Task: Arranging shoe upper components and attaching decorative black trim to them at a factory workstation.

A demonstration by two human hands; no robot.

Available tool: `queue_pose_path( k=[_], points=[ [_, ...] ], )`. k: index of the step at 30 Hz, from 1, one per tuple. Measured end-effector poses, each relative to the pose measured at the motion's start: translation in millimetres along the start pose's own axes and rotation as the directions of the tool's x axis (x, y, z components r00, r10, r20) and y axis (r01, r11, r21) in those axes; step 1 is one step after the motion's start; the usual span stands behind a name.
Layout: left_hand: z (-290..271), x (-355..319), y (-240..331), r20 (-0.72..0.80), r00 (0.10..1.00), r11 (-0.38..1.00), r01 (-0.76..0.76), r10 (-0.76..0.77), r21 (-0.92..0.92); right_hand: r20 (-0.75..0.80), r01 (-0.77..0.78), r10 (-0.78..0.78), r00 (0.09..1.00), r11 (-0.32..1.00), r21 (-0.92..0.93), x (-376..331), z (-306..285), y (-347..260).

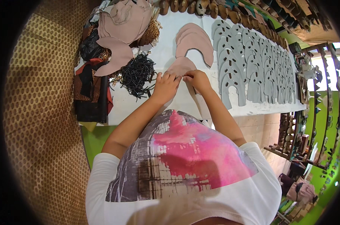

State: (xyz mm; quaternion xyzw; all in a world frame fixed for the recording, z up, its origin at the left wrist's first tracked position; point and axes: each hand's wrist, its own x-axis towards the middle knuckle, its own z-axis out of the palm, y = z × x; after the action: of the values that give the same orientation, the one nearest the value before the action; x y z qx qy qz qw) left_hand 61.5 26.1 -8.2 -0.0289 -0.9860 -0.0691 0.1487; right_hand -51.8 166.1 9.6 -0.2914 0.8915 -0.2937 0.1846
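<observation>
- Nearest of all, a white shirt [185, 202] with a pink and grey print is seen, and two bare forearms are stretched out from it toward the far side.
- A white desk [170, 101] is reached over, and both hands are met close together near its middle.
- The left hand [165, 85] is laid with its fingers curled down on the near edge of a pink cut piece [180, 66].
- The right hand [197, 79] is placed just beside it, and the same pink cut piece is pinched at its right corner.
- The pink cut piece is held by both hands, so neither hand is open wide.
- The pink cut piece is found just past the fingertips, on the far side of both hands, and it is touched by both.
- Its rounded end is pointed away, so its long side is run from near to far. Both hands are about equally close to it.
- To the left of the hands, a black bead tangle [138, 75] is spread on the desk.
- A bit farther, a stack of pink pieces [194, 41] is laid.
- To the right, rows of grey cut pieces [252, 63] are lined up.
- At the far left, a heap of pink material [123, 26] is piled.
</observation>
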Motion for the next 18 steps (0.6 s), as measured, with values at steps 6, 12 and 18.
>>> queue_pose_path(
  k=[6,12,18],
  points=[
    [-0.7,3.0,3.6,0.004,1.0,1.0,-0.008,0.008,0.027,0.073,-0.145,0.131,0.989,0.961,0.237,-12.7,-9.8,14.4],
    [-3.0,7.3,5.8,0.012,1.0,1.0,0.014,-0.014,-0.01,0.094,-0.213,0.193,0.977,0.931,0.298,-12.7,-12.5,9.3],
    [-2.3,5.4,5.3,0.03,0.999,0.999,0.039,-0.038,-0.025,0.22,-0.323,0.247,0.944,0.83,0.455,-13.7,-19.9,11.7]
  ],
)
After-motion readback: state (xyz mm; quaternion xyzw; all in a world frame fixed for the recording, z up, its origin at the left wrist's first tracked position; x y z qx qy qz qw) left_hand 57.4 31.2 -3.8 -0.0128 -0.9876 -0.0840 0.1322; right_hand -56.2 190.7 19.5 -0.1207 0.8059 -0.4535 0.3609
